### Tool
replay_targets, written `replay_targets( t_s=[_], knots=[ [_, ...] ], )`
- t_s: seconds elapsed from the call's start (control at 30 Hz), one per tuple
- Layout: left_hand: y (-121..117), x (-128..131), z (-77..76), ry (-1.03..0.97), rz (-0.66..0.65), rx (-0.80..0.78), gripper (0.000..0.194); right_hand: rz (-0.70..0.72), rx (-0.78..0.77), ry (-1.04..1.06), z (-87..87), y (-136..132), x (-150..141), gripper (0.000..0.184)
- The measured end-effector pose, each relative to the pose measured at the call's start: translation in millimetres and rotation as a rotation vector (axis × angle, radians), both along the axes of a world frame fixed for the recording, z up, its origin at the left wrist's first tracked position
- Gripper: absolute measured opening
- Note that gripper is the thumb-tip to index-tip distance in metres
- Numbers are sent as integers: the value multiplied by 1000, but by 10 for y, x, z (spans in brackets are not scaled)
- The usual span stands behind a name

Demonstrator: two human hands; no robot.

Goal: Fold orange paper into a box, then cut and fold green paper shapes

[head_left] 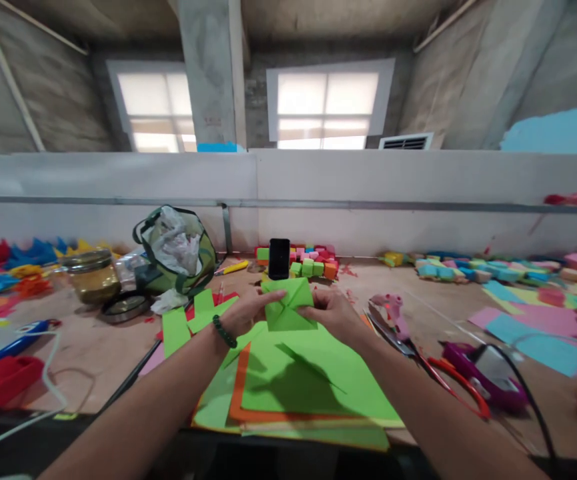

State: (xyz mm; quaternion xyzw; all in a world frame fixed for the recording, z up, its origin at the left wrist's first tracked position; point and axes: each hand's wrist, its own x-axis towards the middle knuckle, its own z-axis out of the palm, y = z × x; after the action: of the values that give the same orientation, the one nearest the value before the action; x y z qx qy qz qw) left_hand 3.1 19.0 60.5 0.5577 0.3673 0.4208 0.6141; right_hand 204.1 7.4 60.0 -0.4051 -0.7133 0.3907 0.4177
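Note:
A folded piece of green paper point(291, 313) is held up between my two hands, with crease lines meeting near its middle. My left hand point(253, 308) grips its left edge, thumb on the face toward me. On the right edge, my right hand point(335, 312) pinches the paper between thumb and fingers. Below lies a stack of green sheets point(313, 380), with an orange sheet point(238, 393) showing at its border. A thin green slip rests on the stack, in the shadow of my hands. Cut green pieces point(175, 330) lie to the left.
Behind my hands, a phone point(279, 259) stands before small folded paper blocks point(313, 268). At left are a jar point(92, 277), a green bag point(175, 250) and a yellow cutter point(233, 267). Scissors point(461, 387), a pink glue gun point(395, 313) and a purple device point(488, 377) lie right.

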Motion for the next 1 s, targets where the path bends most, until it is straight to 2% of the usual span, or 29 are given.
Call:
replay_targets(
  t_s=[0.1,0.2,0.27,0.37,0.57,0.73,0.87,1.0],
  knots=[
    [113,59,-156,-87,-1,-17,28,54,4,14,-23,162,-64,26],
    [158,64,-328,-157,-26,-56,17,32,2,45,-100,239,-58,27],
    [159,60,-426,-201,-46,-90,19,-15,-9,71,-169,251,-46,28],
    [153,61,-523,-259,-64,-144,32,-80,-41,107,-257,232,-47,27],
    [155,74,-568,-287,-71,-201,43,-127,-90,132,-280,184,-48,26],
    [198,11,-560,-318,-6,-221,55,-229,-82,206,-355,250,-13,25],
    [191,-11,-576,-241,-17,-253,47,-288,-70,261,-458,278,-31,26],
    [161,45,-612,-123,-49,-265,37,-271,-115,282,-472,259,-50,28]
  ],
)
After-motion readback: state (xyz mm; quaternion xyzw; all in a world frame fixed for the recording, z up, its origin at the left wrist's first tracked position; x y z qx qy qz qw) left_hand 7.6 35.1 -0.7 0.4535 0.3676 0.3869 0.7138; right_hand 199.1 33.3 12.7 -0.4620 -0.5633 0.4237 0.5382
